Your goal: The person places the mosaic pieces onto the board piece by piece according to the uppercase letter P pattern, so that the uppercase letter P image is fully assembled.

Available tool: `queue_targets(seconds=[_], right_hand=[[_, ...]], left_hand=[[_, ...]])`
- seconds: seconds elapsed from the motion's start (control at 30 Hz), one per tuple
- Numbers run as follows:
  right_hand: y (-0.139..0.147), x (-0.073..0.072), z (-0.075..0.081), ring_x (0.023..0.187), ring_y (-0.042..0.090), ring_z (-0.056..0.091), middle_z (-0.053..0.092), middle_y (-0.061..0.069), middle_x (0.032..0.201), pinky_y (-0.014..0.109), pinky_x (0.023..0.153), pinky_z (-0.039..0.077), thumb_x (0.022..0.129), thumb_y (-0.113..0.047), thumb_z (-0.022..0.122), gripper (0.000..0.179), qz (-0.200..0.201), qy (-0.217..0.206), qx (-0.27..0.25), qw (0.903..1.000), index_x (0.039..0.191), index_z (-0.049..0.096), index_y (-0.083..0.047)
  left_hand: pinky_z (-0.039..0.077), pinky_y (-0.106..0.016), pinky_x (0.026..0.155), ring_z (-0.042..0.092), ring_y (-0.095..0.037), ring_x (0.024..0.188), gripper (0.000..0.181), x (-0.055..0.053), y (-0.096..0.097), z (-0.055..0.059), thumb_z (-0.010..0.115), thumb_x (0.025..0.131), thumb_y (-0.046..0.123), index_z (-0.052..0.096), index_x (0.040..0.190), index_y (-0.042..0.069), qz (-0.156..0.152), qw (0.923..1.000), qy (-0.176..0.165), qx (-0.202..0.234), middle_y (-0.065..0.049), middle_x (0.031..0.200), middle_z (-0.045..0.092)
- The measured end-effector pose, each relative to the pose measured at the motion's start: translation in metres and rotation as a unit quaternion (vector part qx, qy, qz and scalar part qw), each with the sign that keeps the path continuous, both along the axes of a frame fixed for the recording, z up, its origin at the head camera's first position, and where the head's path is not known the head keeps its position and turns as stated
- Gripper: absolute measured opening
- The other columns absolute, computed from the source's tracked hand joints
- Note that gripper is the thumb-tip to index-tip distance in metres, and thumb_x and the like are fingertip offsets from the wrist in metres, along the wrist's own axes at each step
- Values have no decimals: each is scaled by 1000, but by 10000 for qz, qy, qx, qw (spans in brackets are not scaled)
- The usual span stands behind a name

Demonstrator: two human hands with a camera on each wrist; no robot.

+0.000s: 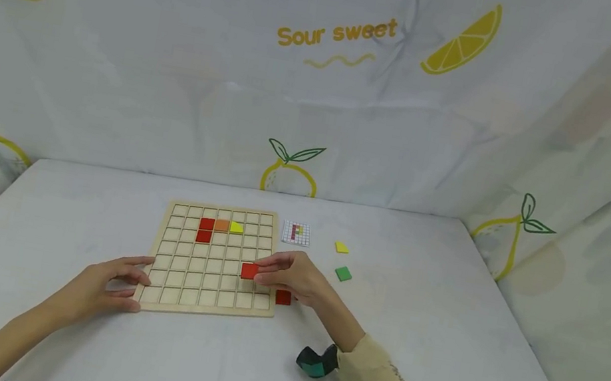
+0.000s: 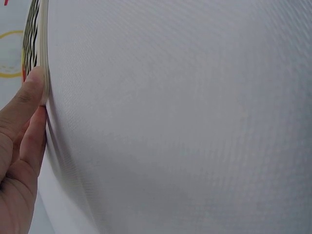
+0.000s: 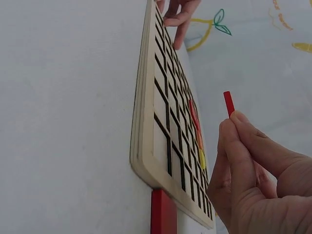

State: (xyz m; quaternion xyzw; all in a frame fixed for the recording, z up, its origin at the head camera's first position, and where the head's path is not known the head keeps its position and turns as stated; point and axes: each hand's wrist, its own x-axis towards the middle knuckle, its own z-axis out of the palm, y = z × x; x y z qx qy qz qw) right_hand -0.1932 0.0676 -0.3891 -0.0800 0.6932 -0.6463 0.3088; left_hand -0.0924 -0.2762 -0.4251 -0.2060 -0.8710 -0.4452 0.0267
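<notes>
A wooden grid board (image 1: 196,280) lies on the white-covered table. My left hand (image 1: 98,287) rests at its lower left edge, fingers loosely spread; in the left wrist view the fingertips (image 2: 35,75) touch the board's edge. Between thumb and fingers, my right hand (image 1: 294,276) pinches a red square tile (image 1: 249,271), raised above the board's right part, as the right wrist view shows. In the upper cells sit two red tiles (image 1: 203,236), an orange tile (image 1: 222,225) and a yellow rounded tile (image 1: 236,227). Another red tile (image 1: 283,297) lies beside the board's right edge.
A small card (image 1: 296,233) with a printed colored grid lies right of the board. Further right are a yellow piece (image 1: 341,247) and a green tile (image 1: 343,273). A dark strap-like object (image 1: 316,362) is near my right wrist. A lemon-print cloth (image 1: 181,62) hangs behind the table.
</notes>
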Motion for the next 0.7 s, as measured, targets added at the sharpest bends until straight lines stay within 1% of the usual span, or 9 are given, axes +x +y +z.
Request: queue_targets(seconds=[0.13,0.27,0.33,0.4,0.5,0.6,0.7], right_hand=[[-14,-2,0,83,20,69,70,7,87,37,88,57,86,4,67,27,17,49,19,10000,112,63,10],[-26,-5,-1,82,18,68,70,9,91,36,88,57,85,2,69,27,-49,123,69,9999,111,65,8],[-32,-7,-2,81,17,68,70,11,94,35,87,57,85,3,70,27,-101,116,60,9999,111,65,7],[-38,-9,-3,81,18,68,70,12,94,36,86,58,84,4,70,27,-157,125,25,9998,110,65,8],[-46,-12,-6,82,21,70,70,13,91,37,84,58,84,4,69,26,-255,126,-3,9996,109,66,7],[-54,-14,-7,84,25,70,70,14,88,36,83,59,84,4,70,25,-330,216,40,9992,108,66,7],[-62,-14,-9,82,23,70,70,12,87,32,80,60,84,2,71,24,-414,395,227,9981,107,67,6]], left_hand=[[58,-19,79,54,5,101,34,0,1,1,83,71,10,65,99,6,25,9999,61,-108,-23,132,52],[57,-17,79,58,1,101,35,-1,1,1,83,70,10,65,99,6,34,9996,164,-218,-28,130,52],[57,-17,78,57,3,101,35,-1,1,2,83,69,10,65,99,7,43,9996,151,-229,-28,129,52],[58,-19,78,53,8,102,35,-1,1,2,83,69,9,65,99,6,30,9999,88,-145,-29,130,51],[58,-19,78,50,12,104,35,0,0,2,83,69,9,65,99,6,19,10000,52,-66,-24,131,53],[57,-18,80,50,13,106,34,0,-1,0,83,70,8,65,99,6,-37,10000,80,33,-10,133,53],[57,-18,80,51,12,105,34,-1,0,-1,83,70,8,65,99,7,-58,9999,118,21,-5,133,54]])
